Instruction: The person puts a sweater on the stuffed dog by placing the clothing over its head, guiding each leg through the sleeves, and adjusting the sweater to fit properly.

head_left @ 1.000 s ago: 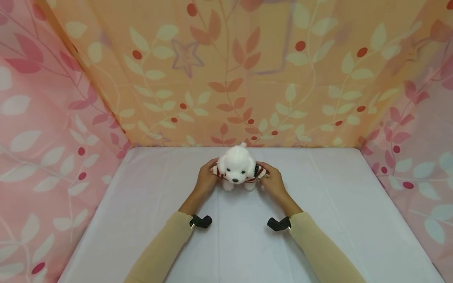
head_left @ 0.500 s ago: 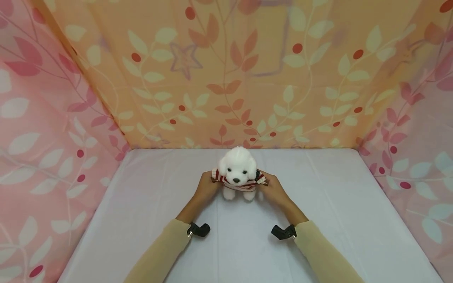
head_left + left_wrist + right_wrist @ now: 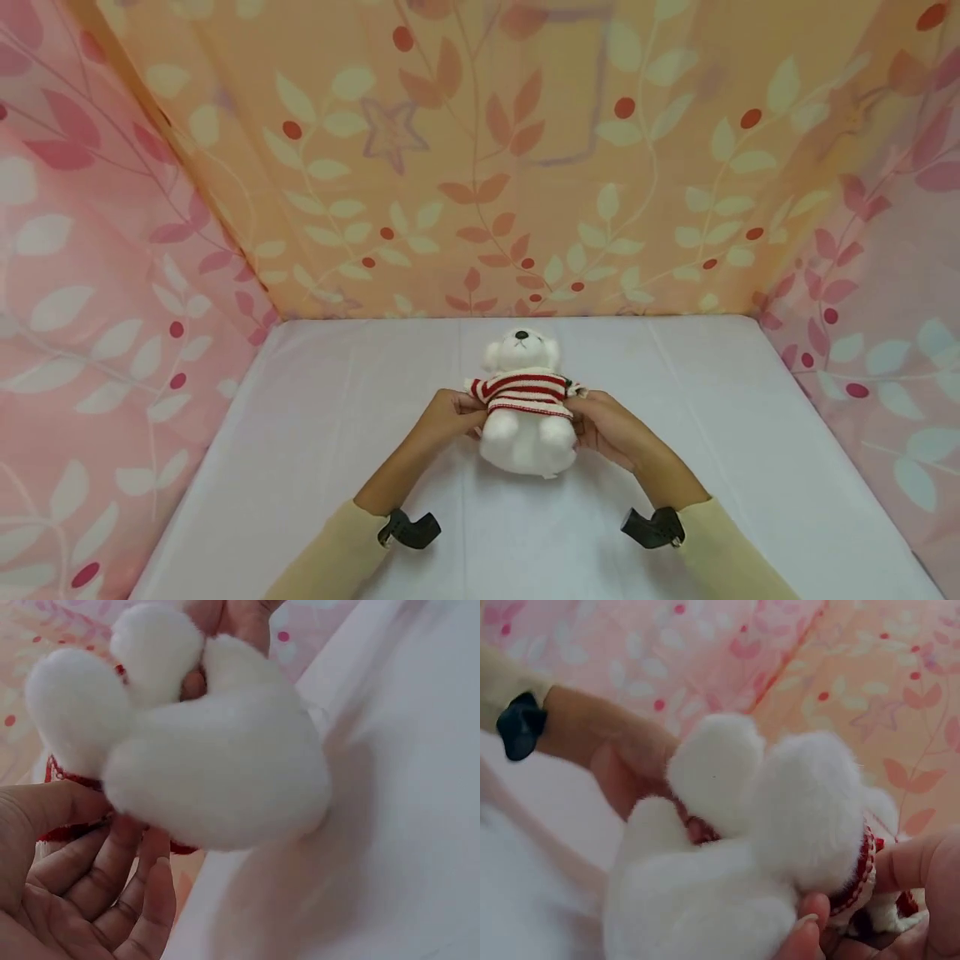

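A white plush dog [image 3: 528, 450] in a red-and-cream striped sweater [image 3: 527, 390] is tipped back over the table, its nose pointing up and its belly and feet towards the head camera. My left hand [image 3: 450, 414] pinches the sweater's hem at one side, between thumb and fingers, as the left wrist view shows close up. On the opposite side my right hand [image 3: 617, 427] holds the hem too, fingers curled against the plush body [image 3: 705, 907]. The toy's back is hidden in the head view.
A white-covered table [image 3: 315, 467] lies beneath the toy. Leaf-patterned cloth hangs round it: an orange back wall [image 3: 465, 208] and pink side walls [image 3: 82, 292]. Each wrist carries a black camera mount [image 3: 411, 530].
The dog has tipped back from standing upright facing forward, so its belly now shows. Both hands have come towards the viewer, from the sweater's sleeves to lower at its sides.
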{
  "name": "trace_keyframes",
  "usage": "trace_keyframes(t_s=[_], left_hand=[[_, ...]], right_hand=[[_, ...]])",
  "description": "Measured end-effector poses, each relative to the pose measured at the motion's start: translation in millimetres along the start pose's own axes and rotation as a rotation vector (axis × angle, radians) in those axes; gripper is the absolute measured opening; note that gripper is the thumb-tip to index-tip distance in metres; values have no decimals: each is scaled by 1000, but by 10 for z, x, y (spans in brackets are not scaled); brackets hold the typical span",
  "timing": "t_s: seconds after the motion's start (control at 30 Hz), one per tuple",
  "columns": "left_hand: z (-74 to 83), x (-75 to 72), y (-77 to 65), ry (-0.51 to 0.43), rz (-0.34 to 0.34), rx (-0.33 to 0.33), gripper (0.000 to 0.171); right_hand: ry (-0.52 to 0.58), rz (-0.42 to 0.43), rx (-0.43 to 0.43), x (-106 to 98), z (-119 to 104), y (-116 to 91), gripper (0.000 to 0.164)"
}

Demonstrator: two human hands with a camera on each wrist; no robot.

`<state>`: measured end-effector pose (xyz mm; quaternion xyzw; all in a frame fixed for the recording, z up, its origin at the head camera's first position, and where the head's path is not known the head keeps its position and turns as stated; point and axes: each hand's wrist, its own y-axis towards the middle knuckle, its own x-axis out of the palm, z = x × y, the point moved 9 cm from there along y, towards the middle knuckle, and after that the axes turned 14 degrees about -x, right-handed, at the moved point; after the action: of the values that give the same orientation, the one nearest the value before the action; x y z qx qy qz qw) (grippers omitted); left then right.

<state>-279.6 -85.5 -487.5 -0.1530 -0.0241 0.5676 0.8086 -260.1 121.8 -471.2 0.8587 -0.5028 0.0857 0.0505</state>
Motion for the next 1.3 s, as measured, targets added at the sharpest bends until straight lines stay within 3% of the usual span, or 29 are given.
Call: trace_keyframes(t_s=[0.1,0.23,0.37,0.47,0.67,0.9,1.1,1.2,1.3], left_hand=[[-64,61,-18,21,-1,-19,23],[-171,114,-16,42,22,-36,22],[-216,133,-25,97,60,-30,19],[-171,119,-71,191,104,20,16],[13,11,-195,347,265,160,10],[102,-3,-200,346,271,201,16],[149,-6,-208,370,310,202,10],[144,-45,-195,379,351,190,8],[124,-76,-205,360,370,180,7]], right_hand=[[137,-41,33,24,68,-34,22],[218,-39,70,1,198,-46,25],[222,5,93,-74,336,-38,25],[174,38,116,-138,434,-35,27],[-18,114,133,-270,511,-22,24],[-318,183,59,-417,351,-16,22],[-662,280,-118,-494,-89,-93,29],[-857,383,-267,-475,-377,-163,29],[-945,456,-439,-347,-607,-220,23]])
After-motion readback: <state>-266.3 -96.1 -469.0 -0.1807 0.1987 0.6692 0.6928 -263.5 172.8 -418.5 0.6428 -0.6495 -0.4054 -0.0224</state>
